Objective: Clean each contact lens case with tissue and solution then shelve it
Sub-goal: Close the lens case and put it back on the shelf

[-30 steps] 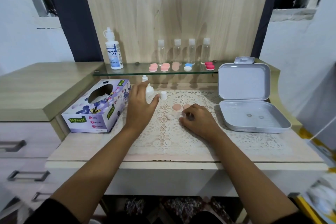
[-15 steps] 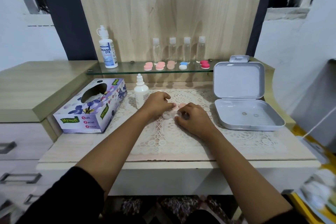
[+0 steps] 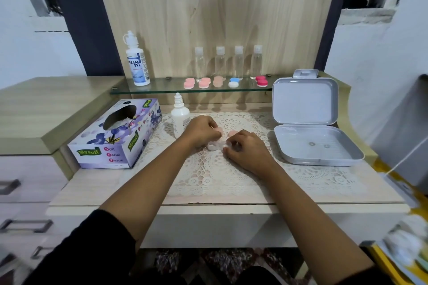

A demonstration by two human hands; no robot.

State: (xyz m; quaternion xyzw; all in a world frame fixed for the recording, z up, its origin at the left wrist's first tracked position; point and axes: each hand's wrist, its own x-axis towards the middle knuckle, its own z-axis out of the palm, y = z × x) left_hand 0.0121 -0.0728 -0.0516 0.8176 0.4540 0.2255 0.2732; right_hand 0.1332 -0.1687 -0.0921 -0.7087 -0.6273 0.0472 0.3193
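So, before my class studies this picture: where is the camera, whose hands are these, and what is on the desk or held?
No machine here: a person works with bare hands, and the one camera sits on their head, looking forward and down. On the desk are a lace mat, a tissue box, a small white bottle and an open grey box. The glass shelf behind carries coloured lens cases and bottles. The left hand pinches a pink cap; the right hand grips the clear lens case.

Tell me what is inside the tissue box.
White tissue shows through the oval opening in the tissue box; the cardboard walls hide how much is left.
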